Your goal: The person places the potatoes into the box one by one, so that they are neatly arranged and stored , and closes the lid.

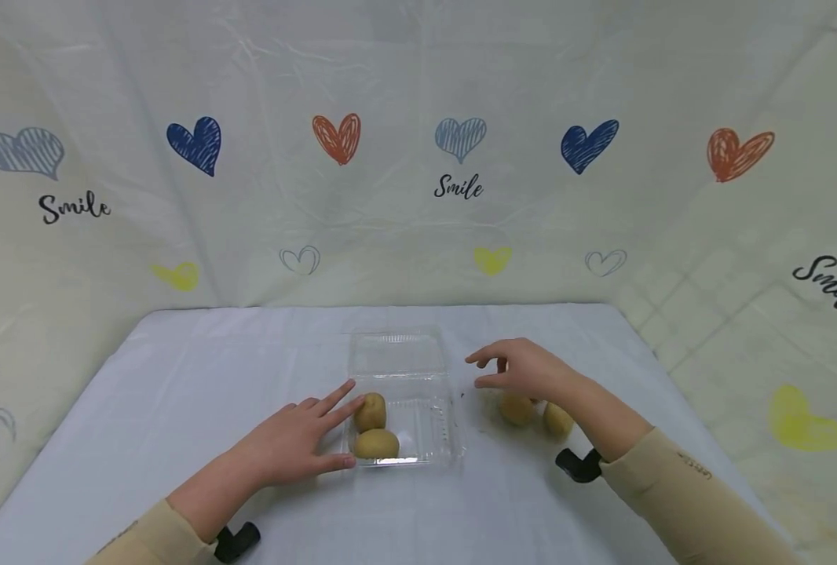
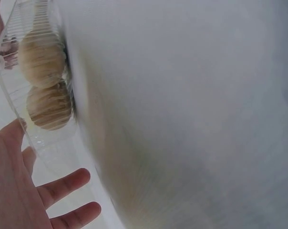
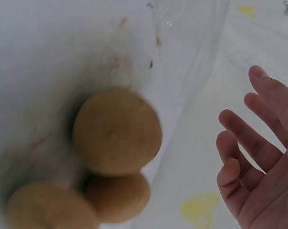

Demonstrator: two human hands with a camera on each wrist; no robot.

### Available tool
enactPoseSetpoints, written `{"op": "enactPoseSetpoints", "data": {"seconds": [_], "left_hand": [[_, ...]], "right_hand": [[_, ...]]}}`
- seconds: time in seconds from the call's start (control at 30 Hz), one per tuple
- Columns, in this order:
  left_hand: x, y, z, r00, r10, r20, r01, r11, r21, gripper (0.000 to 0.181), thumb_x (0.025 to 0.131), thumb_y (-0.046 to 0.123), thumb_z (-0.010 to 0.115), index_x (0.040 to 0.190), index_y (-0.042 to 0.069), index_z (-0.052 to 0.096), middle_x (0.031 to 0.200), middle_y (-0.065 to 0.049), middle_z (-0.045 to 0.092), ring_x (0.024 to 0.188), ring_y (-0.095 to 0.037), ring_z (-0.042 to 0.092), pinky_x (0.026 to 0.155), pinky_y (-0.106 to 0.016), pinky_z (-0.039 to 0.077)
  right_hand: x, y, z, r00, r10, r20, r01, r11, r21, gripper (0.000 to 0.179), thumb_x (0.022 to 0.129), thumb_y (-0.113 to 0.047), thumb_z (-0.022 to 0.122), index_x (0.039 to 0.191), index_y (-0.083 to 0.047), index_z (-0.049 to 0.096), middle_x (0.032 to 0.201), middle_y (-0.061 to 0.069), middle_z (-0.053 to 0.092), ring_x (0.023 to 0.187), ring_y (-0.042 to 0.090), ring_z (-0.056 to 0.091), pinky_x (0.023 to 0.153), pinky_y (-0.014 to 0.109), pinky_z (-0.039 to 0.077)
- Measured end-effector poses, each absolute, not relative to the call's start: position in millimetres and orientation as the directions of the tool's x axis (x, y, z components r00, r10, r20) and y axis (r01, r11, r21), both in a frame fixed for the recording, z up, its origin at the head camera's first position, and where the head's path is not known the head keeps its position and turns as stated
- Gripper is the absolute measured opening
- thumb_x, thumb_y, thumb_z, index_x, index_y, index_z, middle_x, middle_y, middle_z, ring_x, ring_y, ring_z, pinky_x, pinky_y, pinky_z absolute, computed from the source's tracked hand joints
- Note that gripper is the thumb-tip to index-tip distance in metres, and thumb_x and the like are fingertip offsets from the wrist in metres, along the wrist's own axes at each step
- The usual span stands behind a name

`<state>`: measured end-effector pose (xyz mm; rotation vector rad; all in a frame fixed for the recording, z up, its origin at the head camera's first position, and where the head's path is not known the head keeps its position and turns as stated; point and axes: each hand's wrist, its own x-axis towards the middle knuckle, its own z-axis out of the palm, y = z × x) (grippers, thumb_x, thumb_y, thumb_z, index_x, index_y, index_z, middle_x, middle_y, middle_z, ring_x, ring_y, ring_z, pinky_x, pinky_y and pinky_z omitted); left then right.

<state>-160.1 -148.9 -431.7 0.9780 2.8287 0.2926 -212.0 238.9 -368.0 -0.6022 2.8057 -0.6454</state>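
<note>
A clear plastic container [image 1: 418, 431] stands on the white cloth [image 1: 249, 369], its lid [image 1: 397, 357] folded back toward twelve o'clock. Two potatoes lie inside, close together: one potato [image 1: 370, 412] between nine and ten o'clock, the other potato [image 1: 377, 444] at eight.

The left hand [image 1: 294, 443] is at the container's nine o'clock, fingers spread and nearly straight, gripping nothing. Its fingertips lie along the near-side wall, though whether any of them also touches a potato is hard to tell through the plastic.

The right hand [image 1: 528, 370] hangs between two and three o'clock of the container, above the cloth, its fingers loosely bent and parted, with nothing in its hold. Three loose potatoes [image 3: 118, 131] sit below it, at the container's three o'clock; the head view partly hides them behind the hand. Brownish smudges [image 3: 115, 62] mark the cloth around them.

Both arms wear beige sleeves [image 1: 680, 486]. From ten through two o'clock rises a pale backdrop [image 1: 390, 63] printed with coloured hearts.
</note>
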Motion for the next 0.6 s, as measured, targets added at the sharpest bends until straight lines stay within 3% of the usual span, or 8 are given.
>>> {"op": "enactPoseSetpoints", "data": {"seconds": [0.2,0.47,0.6], "left_hand": [[-160.3,-148.7,-431.8,-0.780,0.622,-0.058,0.598,0.770,0.221,0.084,0.088,0.073,0.052,0.158,0.037,0.023,0.166,0.007,0.011,0.128,-0.029,0.050,0.099,-0.055,0.043],[-160.3,-149.2,-433.0,-0.780,0.623,-0.053,0.600,0.769,0.219,0.084,0.088,0.073,0.052,0.158,0.037,0.023,0.166,0.007,0.011,0.128,-0.029,0.050,0.099,-0.054,0.043],[-160.2,-149.4,-432.6,-0.780,0.624,-0.051,0.600,0.768,0.226,0.084,0.088,0.073,0.052,0.158,0.037,0.024,0.166,0.007,0.011,0.128,-0.029,0.050,0.099,-0.055,0.043]], "right_hand": [[-208.1,275.0,-368.6,-0.923,-0.374,-0.094,-0.296,0.844,-0.448,0.037,0.088,-0.035,0.076,0.123,-0.024,0.070,0.106,-0.009,0.067,0.082,0.014,0.054,0.064,0.031,0.048],[-207.4,299.8,-367.2,-0.947,-0.307,-0.096,-0.241,0.875,-0.419,0.041,0.090,-0.040,0.073,0.126,-0.021,0.069,0.114,0.003,0.068,0.094,0.020,0.054,0.072,0.034,0.047],[-207.5,305.3,-368.9,-0.943,-0.307,-0.124,-0.234,0.883,-0.406,0.042,0.091,-0.035,0.072,0.129,-0.016,0.067,0.117,0.008,0.068,0.095,0.023,0.055,0.074,0.036,0.047]]}}
